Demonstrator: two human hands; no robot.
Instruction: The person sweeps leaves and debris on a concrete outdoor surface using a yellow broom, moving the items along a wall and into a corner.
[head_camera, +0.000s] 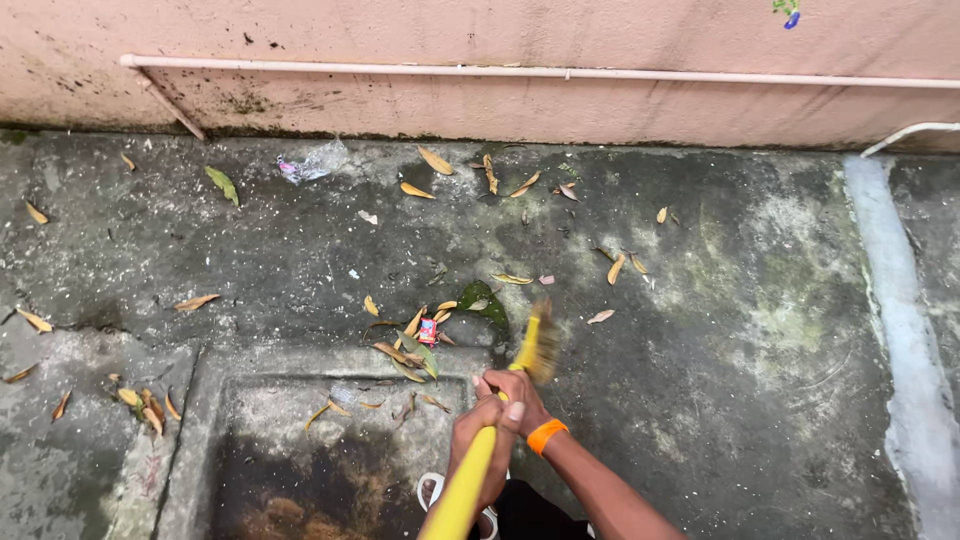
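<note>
Gripping the yellow broom handle (462, 490) with both hands, I hold it stacked: my right hand (512, 398), with the orange wristband (546, 435), sits higher up the shaft, fingers fully curled around it; my left hand (478, 445) is just below, also wrapped closed on the handle. The broom head (540, 342) is blurred, at 12 o'clock from my hands, just beside the main leaf pile (415, 345).

Hazards, as I judge them:

1. The pile lies at 10 o'clock from the broom head, touching the lip of the sunken drain pit (300, 450). A stroke angled toward 7 o'clock could push leaves into the pit, where several already lie.
2. A small red wrapper (428, 331) sits within the pile. Light items may flick away under a fast stroke.
3. The concrete floor (720, 330) looks damp and mossy, especially toward 3 o'clock. Footing may slip; my white shoe (432, 492) stands close to the pit edge.
4. Scattered leaves near the wall (500, 100) at 12 o'clock, and a crumpled clear plastic scrap (312, 162) at 11 o'clock, lie well apart from the pile. Long reaches could overextend my grip.
5. A pipe (560, 72) runs along the wall; a high backswing could strike it.
</note>
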